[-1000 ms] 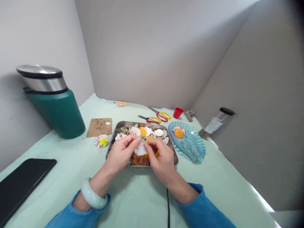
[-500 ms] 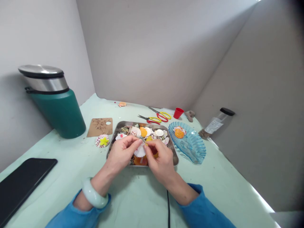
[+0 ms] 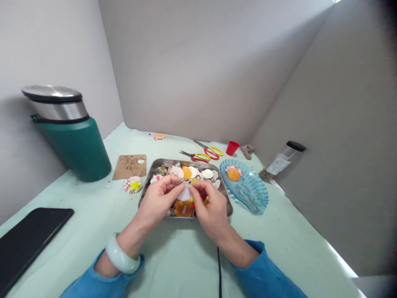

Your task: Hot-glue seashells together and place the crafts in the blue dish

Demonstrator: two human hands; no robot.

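A small white fan-shaped seashell (image 3: 185, 193) is pinched between both hands over a metal tray (image 3: 228, 206). My left hand (image 3: 159, 198) grips its left edge with thumb and fingertips. Closed on its right side is my right hand (image 3: 211, 205), the thumb against the shell. The tray holds several shells, among them an orange shell (image 3: 182, 209) nearest me, a yellow-orange shell (image 3: 186, 172) and a white shell (image 3: 207, 174) toward the back. My hands cover part of the tray's contents.
A blue ribbed dish (image 3: 251, 192) with an orange shell piece stands right of the tray. Behind lie two pairs of scissors (image 3: 201, 157) and a red cup (image 3: 232, 147). Leftward are a brown card (image 3: 130, 166), a shell flower (image 3: 133, 185), a green bottle (image 3: 79, 149) and a black phone (image 3: 32, 244).
The white shell has been raised slightly between my fingers and turned, showing more of its ribbed face. Both hands stay over the tray.
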